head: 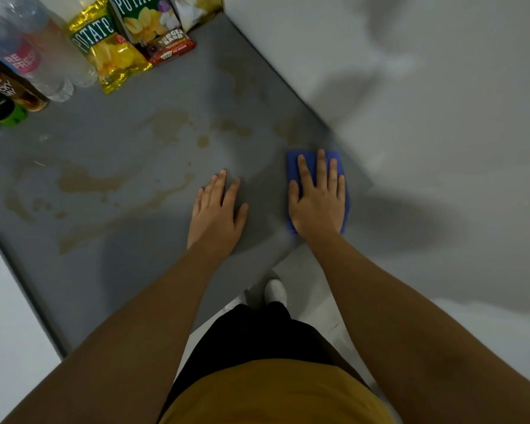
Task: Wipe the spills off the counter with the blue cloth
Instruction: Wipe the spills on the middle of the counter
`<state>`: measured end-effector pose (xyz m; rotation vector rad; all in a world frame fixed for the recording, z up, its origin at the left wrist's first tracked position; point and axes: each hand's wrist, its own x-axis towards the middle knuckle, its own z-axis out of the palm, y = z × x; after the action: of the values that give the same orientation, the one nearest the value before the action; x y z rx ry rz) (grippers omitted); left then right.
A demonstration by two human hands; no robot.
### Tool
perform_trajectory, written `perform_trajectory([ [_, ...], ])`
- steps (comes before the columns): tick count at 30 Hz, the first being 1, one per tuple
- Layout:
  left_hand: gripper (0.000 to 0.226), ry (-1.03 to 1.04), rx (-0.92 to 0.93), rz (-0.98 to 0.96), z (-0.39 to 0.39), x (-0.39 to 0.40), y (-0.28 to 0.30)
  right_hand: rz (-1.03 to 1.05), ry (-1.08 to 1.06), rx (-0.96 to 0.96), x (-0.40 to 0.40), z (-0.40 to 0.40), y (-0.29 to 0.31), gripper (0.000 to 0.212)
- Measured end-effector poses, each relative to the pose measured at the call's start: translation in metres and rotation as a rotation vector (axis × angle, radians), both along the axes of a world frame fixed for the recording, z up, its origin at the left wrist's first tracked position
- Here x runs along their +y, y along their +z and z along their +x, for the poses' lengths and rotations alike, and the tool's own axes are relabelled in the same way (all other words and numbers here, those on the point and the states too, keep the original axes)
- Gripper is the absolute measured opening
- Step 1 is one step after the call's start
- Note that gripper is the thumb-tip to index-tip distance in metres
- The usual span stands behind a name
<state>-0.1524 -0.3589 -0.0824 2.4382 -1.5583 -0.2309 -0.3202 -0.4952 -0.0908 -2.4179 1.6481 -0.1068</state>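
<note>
The blue cloth [294,162] is pressed flat near the grey bench's [110,270] right edge by the right hand [317,203], fingers spread. The left hand [216,214] is laid flat beside it, fingers spread. Brown spills [83,180] are scattered leftward; white floor [441,117] surrounds.

Your right hand [317,203] is lying flat, fingers spread, on the blue cloth [294,162] right of the frame's centre, pressing it onto the grey bench [110,270] close to its right edge. Your left hand [216,215] is resting palm-down on bare bench just beside it, touching nothing else. Brownish spills [83,180] are spreading across the surface at centre and left of the frame. In the upper left, potato chip bags [110,47] and a fudge bar box [172,45] are standing at the back, with clear bottles [40,53] and dark cans [8,96] beside them. Your white shoe [275,290] is showing on the floor below.
</note>
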Motion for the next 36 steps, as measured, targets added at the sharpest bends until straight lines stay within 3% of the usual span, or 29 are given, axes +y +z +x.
perform_trajectory([
  [4,0.055,-0.014,-0.007,-0.015,0.006,0.000,-0.001,0.007,-0.029,0.027,0.027,-0.001,0.000,0.061],
  [8,0.058,-0.014,-0.007,-0.021,0.008,0.002,-0.006,0.028,0.104,0.070,0.057,0.014,-0.001,0.060],
  [15,0.065,-0.003,-0.081,-0.023,0.007,0.003,-0.014,0.012,0.350,0.034,0.009,0.052,0.005,0.056],
  [25,0.067,0.009,-0.102,-0.017,0.007,0.002,-0.016,0.007,0.178,-0.004,-0.075,0.091,0.012,0.060],
  [36,0.066,0.002,-0.004,0.031,0.009,0.002,-0.008,0.025,0.038,0.025,-0.053,0.058,0.005,0.063],
])
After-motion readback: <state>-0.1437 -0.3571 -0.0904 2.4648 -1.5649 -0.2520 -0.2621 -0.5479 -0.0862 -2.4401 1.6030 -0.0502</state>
